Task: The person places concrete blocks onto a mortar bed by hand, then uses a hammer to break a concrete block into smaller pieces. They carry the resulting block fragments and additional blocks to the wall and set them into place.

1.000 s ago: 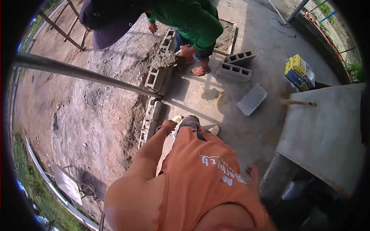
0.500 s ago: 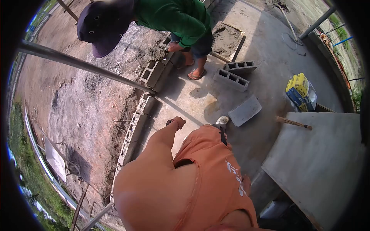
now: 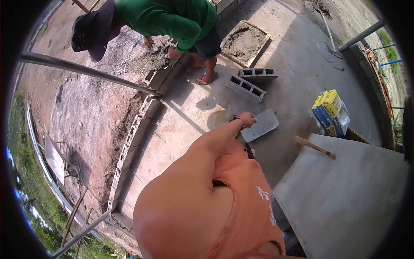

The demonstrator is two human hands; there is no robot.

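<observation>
Concrete floor (image 3: 284,64), open, sunlit, dusty; raised slab (image 3: 353,198) at its right side, with a broom (image 3: 312,146) lying over the near corner; steel pipe (image 3: 86,71) slanting across the left of the view; row of laid blocks (image 3: 131,144) along the floor's edge, bare earth beyond; a co-worker in a green shirt (image 3: 172,17) bent over the far end of that row; mortar tray (image 3: 254,29), shallow and framed, holding a spread of grey mortar (image 3: 243,43); yellow and blue bag (image 3: 330,110), upright near the slab, contents not visible; two hollow blocks (image 3: 246,88) side by side on the floor; flat block (image 3: 263,126) lying near them, directly ahead of the wearer; left hand (image 3: 246,119) at that block's near edge, fingers curled, contact or grip not clear; right hand out of view. Risk, as judged: the block looks heavy and rough, so a one-handed lift by the edge could slip, dropping it on the floor or pinching fingers
</observation>
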